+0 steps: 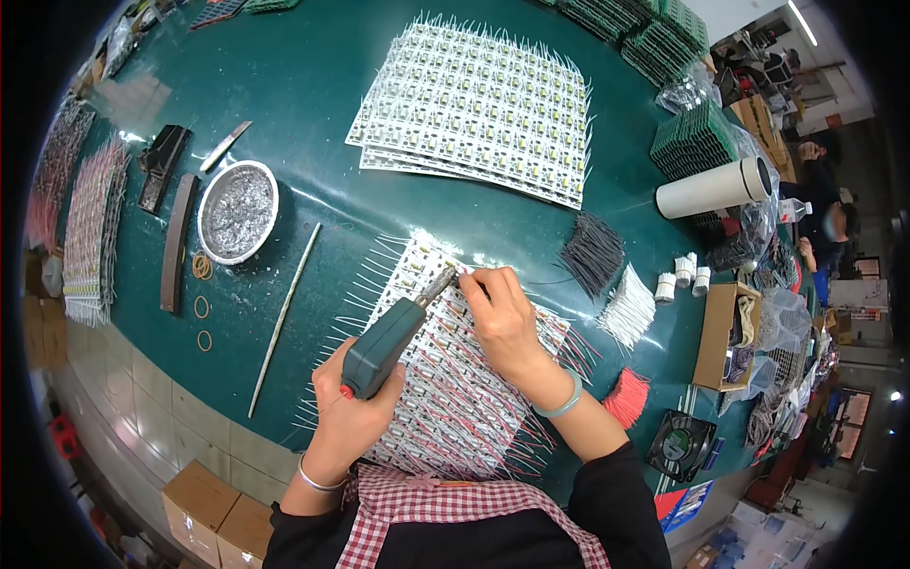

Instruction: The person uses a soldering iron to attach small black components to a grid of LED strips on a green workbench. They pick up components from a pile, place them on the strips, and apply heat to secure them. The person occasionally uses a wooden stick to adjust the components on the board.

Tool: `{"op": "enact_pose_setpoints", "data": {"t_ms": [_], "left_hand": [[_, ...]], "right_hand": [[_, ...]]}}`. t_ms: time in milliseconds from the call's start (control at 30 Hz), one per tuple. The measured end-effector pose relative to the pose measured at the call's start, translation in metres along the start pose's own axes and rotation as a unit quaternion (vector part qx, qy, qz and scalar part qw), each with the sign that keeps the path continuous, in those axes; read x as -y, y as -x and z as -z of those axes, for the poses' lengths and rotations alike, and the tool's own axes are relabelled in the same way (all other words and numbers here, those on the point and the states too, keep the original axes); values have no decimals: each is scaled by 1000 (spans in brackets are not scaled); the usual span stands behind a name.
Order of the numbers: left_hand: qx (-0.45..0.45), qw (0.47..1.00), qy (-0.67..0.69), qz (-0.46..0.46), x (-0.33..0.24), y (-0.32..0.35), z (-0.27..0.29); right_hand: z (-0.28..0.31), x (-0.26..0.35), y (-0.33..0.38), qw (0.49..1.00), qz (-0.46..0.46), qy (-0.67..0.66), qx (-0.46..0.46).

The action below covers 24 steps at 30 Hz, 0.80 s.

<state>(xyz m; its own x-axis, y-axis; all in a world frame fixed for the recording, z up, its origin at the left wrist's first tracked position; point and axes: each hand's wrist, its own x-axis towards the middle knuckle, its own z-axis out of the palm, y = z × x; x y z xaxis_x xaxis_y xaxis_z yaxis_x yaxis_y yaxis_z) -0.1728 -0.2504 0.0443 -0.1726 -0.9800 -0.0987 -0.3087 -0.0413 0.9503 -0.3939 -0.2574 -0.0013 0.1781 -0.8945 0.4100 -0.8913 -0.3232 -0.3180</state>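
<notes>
The left hand [349,417] is wrapped fully around the green handle of a soldering iron [391,337], fingers closed on the grip. The iron's long axis runs diagonally from the lower left to the upper right, with its metal tip pointing up and right, resting on the upper edge of the near circuit-board panel [455,398]. The right hand [502,318] lies on the same panel just beside the tip, fingers curled and pinched together at the tip; what they grip is too small to tell. The panel lies flat on the green table [303,85], with red and white leads projecting from its sides. A second panel [479,104] lies farther away. A foil-lined dish [237,211], a thin rod [284,318] and 3 rubber bands [202,303] lie to the left; black wires [592,251] and white wires [630,308] lie to the right.
</notes>
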Motion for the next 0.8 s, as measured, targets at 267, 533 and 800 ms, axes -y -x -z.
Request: {"op": "enact_pose_setpoints", "data": {"t_ms": [267, 533, 800], "left_hand": [[-7, 1000, -7, -6, -2, 3, -1], [5, 999, -34, -12, -6, 2, -2], [-9, 1000, -10, -16, -6, 6, -2]], "right_hand": [[-1, 1, 0, 1000, 0, 6, -1], [-2, 1, 1, 1000, -1, 9, -7], [-3, 1, 0, 1000, 3, 14, -9]]}}
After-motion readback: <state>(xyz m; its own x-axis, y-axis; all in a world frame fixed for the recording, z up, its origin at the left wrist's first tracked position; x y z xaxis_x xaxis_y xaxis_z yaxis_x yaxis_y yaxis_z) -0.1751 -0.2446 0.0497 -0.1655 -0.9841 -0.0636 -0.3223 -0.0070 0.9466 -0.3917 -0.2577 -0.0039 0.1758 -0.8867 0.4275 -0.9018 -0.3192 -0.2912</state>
